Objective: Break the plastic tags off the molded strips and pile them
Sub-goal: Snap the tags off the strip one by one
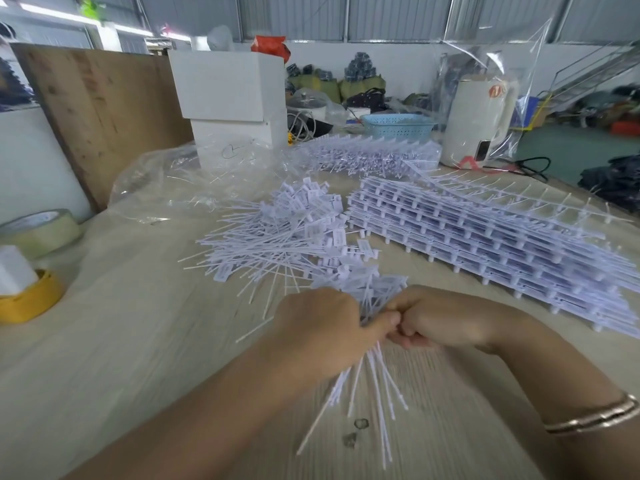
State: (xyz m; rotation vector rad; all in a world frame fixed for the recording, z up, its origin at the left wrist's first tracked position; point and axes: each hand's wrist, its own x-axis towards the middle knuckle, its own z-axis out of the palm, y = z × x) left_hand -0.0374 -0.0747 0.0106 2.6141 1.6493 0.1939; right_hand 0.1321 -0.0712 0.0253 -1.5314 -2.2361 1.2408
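Both forearms reach in from 6 o'clock, a bracelet (594, 419) on the right wrist. Left hand (320, 320) and right hand (445, 320) meet knuckle to knuckle at centre, each with fingers curled tight round one bundle of tags (369, 344). Its long axis runs roughly 12 to 6 o'clock, flat heads pointing away toward 12, thin tails fanning back toward the camera. Just beyond, at 11 o'clock, lies a loose pile of tags (284, 237), tails mostly pointing toward 9 o'clock. Stacked strips (485, 237) stretch from 1 to 3 o'clock on the cloth-covered table (121, 341). Two tape rolls (31, 296) sit at 9 o'clock; white boxes (232, 98) stand at 12.
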